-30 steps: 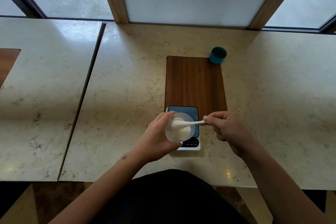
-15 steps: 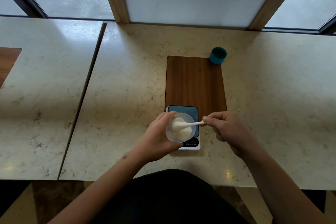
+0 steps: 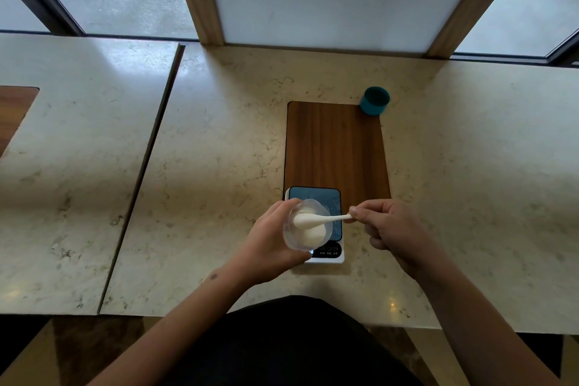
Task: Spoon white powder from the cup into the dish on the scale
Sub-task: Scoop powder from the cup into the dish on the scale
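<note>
**Clear plastic cup held over the scale while the spoon dips in**

Clear plastic and white powder sit at the centre of the work. The left hand point(image 3: 269, 244) is curled around the cup point(image 3: 305, 226), thumb and fingers closed on its wall, and holds it raised and tipped a little toward the person's right, probably so that the mouth faces the spoon. The right hand point(image 3: 391, 229) pinches the end of a white spoon point(image 3: 316, 220) between thumb and forefinger, the other fingers loosely folded beneath. The spoon lies almost level, its bowl inside the cup above the heap of white powder point(image 3: 310, 233); the far-end grip likely gives reach into the cup without knuckles touching the rim.

Directly under the cup is the scale point(image 3: 327, 255), white-edged with a dark blue top, standing at the near edge of a wooden board point(image 3: 335, 147). Holding the cup straight over it keeps the trip for each spoonful short, and any spill should fall on the scale, not the worktop point(image 3: 219, 150). Whether a dish rests on the scale I cannot tell; the cup hides most of the platform. The display strip shows marks too small to read.

At the far right corner of the board stands a small teal container point(image 3: 374, 101), well apart from the hands. The scooping step seems under way, with no spoonful carried across yet.
</note>
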